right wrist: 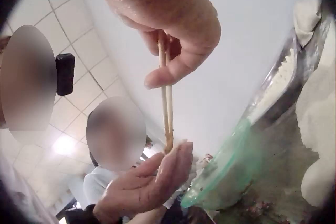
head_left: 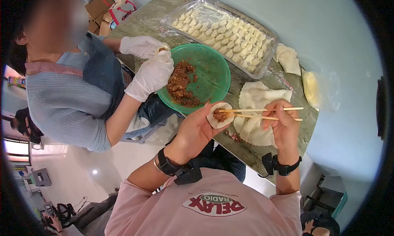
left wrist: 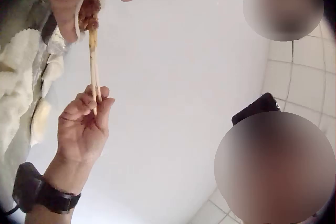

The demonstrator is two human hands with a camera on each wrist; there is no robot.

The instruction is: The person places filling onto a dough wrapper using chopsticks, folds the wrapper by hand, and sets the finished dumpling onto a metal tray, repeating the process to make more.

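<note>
A round dumpling wrapper point(head_left: 212, 120) lies across the fingers of my left hand point(head_left: 193, 133), which is held out palm up beside the bowl. Brown minced filling point(head_left: 220, 115) sits on the middle of it. My right hand point(head_left: 284, 123) grips a pair of wooden chopsticks point(head_left: 266, 110), their tips at the filling. In the left wrist view the thumb of my left hand point(left wrist: 68, 3) stands apart from the wrapper point(left wrist: 81, 19). The right wrist view shows the chopsticks point(right wrist: 166, 100) slanting down from my right hand point(right wrist: 178, 35) to the fingers of the left.
A green bowl point(head_left: 213, 68) holds more filling, and behind it stands a metal tray point(head_left: 197, 4) of several rows of dumplings. A white cloth point(head_left: 254, 96) lies at right, near a bag of yellow stuff point(head_left: 311, 88). Another person's gloved hands point(head_left: 150, 74) hold a wrapper at the bowl's left.
</note>
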